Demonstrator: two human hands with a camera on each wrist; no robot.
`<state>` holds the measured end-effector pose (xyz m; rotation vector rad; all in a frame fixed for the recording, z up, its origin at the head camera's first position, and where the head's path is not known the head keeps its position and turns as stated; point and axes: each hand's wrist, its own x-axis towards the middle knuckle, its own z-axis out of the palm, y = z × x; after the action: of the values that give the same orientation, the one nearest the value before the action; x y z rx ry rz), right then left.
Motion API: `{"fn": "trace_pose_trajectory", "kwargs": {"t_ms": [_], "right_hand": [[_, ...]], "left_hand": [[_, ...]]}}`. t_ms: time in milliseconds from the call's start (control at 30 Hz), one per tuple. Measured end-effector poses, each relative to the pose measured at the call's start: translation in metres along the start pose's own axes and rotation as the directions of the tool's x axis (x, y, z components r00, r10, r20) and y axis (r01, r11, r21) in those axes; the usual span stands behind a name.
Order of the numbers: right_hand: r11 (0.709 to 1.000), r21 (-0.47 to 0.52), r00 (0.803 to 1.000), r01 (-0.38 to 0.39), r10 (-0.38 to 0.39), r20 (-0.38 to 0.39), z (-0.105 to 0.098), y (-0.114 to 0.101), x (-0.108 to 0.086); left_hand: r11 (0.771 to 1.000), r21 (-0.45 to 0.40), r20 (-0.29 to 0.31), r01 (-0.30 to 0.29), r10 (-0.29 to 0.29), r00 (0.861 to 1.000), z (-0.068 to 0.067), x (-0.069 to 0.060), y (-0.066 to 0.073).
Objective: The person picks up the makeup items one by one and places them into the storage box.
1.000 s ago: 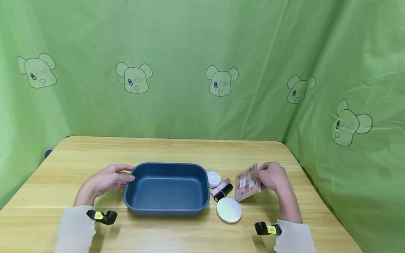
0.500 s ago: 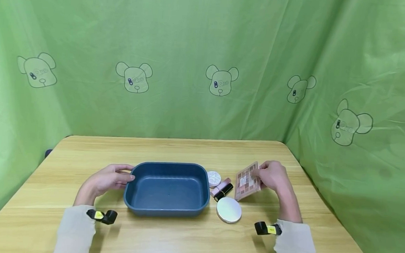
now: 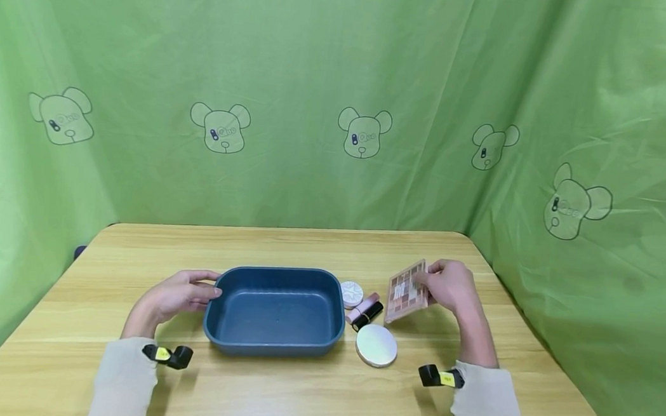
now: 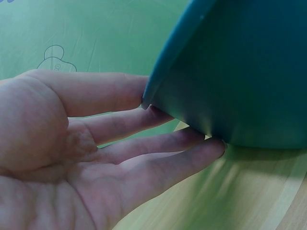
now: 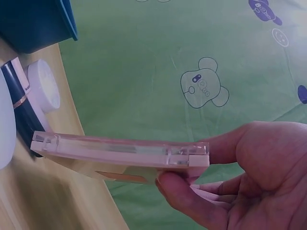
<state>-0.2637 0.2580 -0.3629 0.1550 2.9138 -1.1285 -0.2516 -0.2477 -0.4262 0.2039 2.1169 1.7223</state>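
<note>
The right hand (image 3: 451, 284) is moving a little up the head view compared with a second ago, carrying the makeup palette (image 3: 404, 295) along with it; how much of this is height and how much is reach cannot be told. The palette is also turning slightly clockwise: its top corner is shifting up and to the right, while its lower left corner is swinging up and to the left. That lower corner is now sitting nearer the black lipstick (image 3: 368, 316), and a slightly wider gap is showing between it and the round silvery case (image 3: 377, 346). The palette's lettering, clearer a second ago, is now looking washed out.
</note>
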Motion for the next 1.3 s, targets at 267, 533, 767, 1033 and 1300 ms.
{"fn": "trace_pose_trajectory", "kwargs": {"t_ms": [267,533,767,1033,1300], "right_hand": [[1.000,0.000,1.000,0.012,-0.012,-0.016,-0.001,-0.006,-0.003],[0.999,-0.007,0.998,0.043,-0.043,-0.041,0.002,-0.016,-0.007],[0.996,-0.018,0.993,0.092,-0.093,-0.075,0.006,-0.023,-0.009],[0.994,-0.019,0.990,0.108,-0.110,-0.090,0.008,-0.026,-0.011],[0.993,0.033,0.991,0.112,-0.109,-0.075,0.011,-0.031,-0.012]], "left_hand": [[1.000,-0.006,-0.001,-0.002,0.002,1.000,0.000,-0.001,0.000],[1.000,-0.008,0.009,-0.005,0.005,1.000,-0.001,-0.001,0.000],[1.000,0.006,0.008,0.005,-0.005,1.000,-0.001,-0.001,-0.001],[1.000,0.007,0.006,0.006,-0.006,1.000,0.000,0.000,0.000],[1.000,-0.007,-0.002,0.006,-0.006,1.000,0.000,0.000,0.000]]}}
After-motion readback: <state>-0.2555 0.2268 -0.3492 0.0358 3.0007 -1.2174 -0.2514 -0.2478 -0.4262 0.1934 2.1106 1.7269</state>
